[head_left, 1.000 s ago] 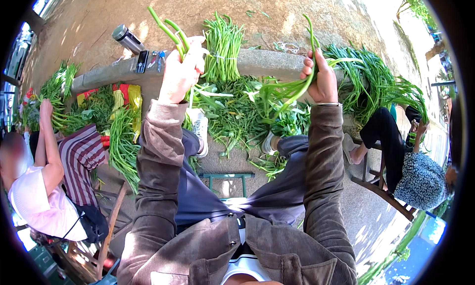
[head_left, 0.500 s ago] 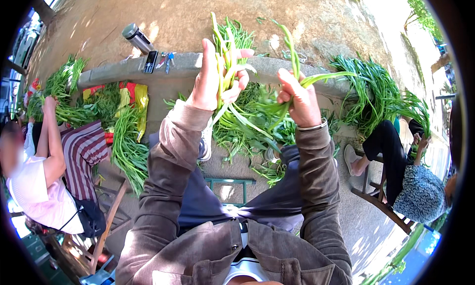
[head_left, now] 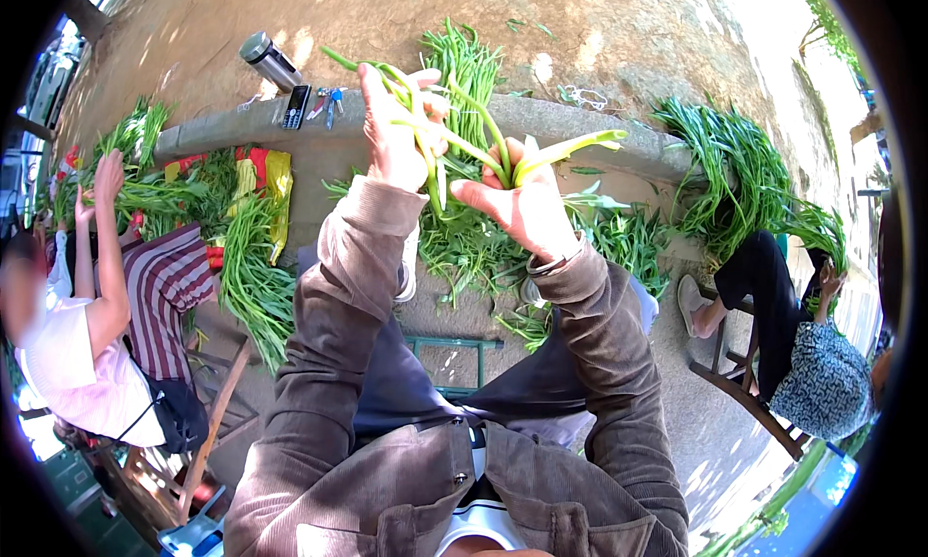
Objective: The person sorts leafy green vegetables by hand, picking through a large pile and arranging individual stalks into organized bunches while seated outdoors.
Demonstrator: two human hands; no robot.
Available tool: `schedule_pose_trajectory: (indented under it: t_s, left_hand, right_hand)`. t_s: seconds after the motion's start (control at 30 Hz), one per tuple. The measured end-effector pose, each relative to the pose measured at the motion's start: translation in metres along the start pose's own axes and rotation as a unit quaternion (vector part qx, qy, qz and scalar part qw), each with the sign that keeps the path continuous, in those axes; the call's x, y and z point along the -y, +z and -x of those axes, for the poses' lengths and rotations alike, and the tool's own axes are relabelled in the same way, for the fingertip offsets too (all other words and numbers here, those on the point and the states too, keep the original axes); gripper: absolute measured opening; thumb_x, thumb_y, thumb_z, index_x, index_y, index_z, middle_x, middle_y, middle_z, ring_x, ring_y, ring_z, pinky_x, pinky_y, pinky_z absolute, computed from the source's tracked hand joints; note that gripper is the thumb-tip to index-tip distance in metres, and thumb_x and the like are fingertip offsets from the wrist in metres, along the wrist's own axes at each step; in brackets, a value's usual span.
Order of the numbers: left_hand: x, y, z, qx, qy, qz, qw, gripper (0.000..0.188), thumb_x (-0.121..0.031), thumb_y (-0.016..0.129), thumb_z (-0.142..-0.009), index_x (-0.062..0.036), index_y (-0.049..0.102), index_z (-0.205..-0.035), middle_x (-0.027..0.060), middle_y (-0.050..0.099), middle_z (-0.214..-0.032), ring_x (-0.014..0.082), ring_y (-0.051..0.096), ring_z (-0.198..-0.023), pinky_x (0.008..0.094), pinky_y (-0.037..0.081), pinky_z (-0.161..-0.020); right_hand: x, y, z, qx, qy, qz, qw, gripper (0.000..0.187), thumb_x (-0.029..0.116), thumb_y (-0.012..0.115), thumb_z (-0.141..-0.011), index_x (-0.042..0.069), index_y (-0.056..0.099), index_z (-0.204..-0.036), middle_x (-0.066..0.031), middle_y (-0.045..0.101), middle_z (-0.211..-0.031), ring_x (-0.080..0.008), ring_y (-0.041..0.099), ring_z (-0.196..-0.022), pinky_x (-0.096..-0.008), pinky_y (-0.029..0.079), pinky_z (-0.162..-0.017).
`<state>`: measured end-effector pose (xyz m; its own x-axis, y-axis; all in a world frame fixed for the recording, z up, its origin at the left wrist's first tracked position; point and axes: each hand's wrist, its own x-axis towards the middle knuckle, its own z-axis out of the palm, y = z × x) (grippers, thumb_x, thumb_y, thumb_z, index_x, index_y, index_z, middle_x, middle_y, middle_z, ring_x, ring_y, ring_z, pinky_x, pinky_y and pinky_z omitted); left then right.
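Note:
Several long green vegetable stems (head_left: 420, 130) are gripped in my left hand (head_left: 394, 136), raised above the stone curb, with ends sticking out past the fingers. Close on its right, my right hand (head_left: 527, 204) is closed around a few green stems (head_left: 570, 148); some point up and right, others lean toward the left hand. Beneath both hands a loose pile of leafy greens (head_left: 474, 252) lies on the ground between my feet, partly covered by my hands. A neat bunch of green stems (head_left: 462, 73) rests on the curb just beyond.
A steel thermos (head_left: 271, 62), a black phone (head_left: 296, 107) and keys (head_left: 331, 104) sit at the curb (head_left: 217, 136). More greens (head_left: 720, 170) are heaped at right. People sit working on both sides, a striped lap (head_left: 169, 286) at left. A green stool frame (head_left: 454, 344) stands between my legs.
My right hand has moved left and turned toward my left hand, bringing its stems close. The left hand has shifted slightly left, its stems now tilted. The person at left has raised a hand.

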<state>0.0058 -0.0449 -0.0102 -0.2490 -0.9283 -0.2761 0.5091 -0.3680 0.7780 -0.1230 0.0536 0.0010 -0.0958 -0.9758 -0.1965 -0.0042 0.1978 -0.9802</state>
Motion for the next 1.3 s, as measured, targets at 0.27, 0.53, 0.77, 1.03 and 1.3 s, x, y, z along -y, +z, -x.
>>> schedule_pose_trajectory:
  t_s: [0.27,0.53,0.77,1.03,1.3]
  left_hand:
    - [0.004,-0.007,-0.005,-0.074,-0.027,0.1,0.992,0.072,-0.067,0.026,-0.084,-0.0023,0.052,-0.101,0.0009,0.046,-0.06,0.0148,0.041,-0.046,0.0285,0.036,-0.041]
    - [-0.01,0.002,0.005,-0.074,-0.033,0.12,0.989,0.08,-0.076,0.027,-0.077,-0.0039,0.054,-0.1,0.0003,0.047,-0.063,0.0127,0.041,-0.049,0.0252,0.03,-0.042]
    - [-0.018,0.001,0.01,0.05,-0.031,0.008,0.998,0.082,-0.078,0.023,-0.076,-0.0053,0.053,-0.099,-0.0006,0.049,-0.064,0.0079,0.038,-0.045,0.0211,0.028,-0.039]
    - [-0.019,-0.002,0.019,0.079,0.032,-0.251,0.964,0.019,-0.022,0.062,-0.082,-0.006,0.059,-0.092,-0.0046,0.049,-0.067,0.0014,0.039,-0.047,0.017,0.028,-0.041]
    - [-0.004,-0.014,0.009,0.105,0.157,-0.444,0.876,0.012,-0.012,0.066,-0.076,-0.0006,0.062,-0.08,-0.0015,0.056,-0.072,0.0059,0.049,-0.067,0.0221,0.04,-0.061]
  right_hand:
    - [-0.034,0.027,0.001,0.041,0.016,-0.143,0.989,0.025,0.005,0.072,-0.071,0.002,0.053,-0.086,0.0031,0.049,-0.069,-0.0054,0.045,-0.063,-0.0202,0.04,-0.056]
    - [-0.002,0.01,-0.005,0.048,0.096,-0.088,0.99,0.021,0.016,0.072,-0.072,0.003,0.059,-0.08,0.0019,0.056,-0.067,-0.0049,0.05,-0.057,-0.0183,0.039,-0.049]
    - [-0.007,-0.029,-0.013,0.036,0.07,-0.236,0.969,0.02,0.017,0.067,-0.077,0.003,0.057,-0.087,0.0032,0.053,-0.067,-0.0034,0.044,-0.047,-0.0174,0.037,-0.045]
    - [0.001,-0.067,-0.019,0.104,0.049,-0.257,0.96,0.017,0.02,0.063,-0.081,0.005,0.056,-0.086,0.0001,0.055,-0.074,-0.0012,0.039,-0.048,-0.0179,0.038,-0.049]
    - [0.01,-0.088,-0.013,0.033,0.022,-0.286,0.957,0.022,0.014,0.054,-0.087,0.002,0.052,-0.106,-0.0006,0.056,-0.079,-0.0005,0.033,-0.046,-0.0165,0.034,-0.046]
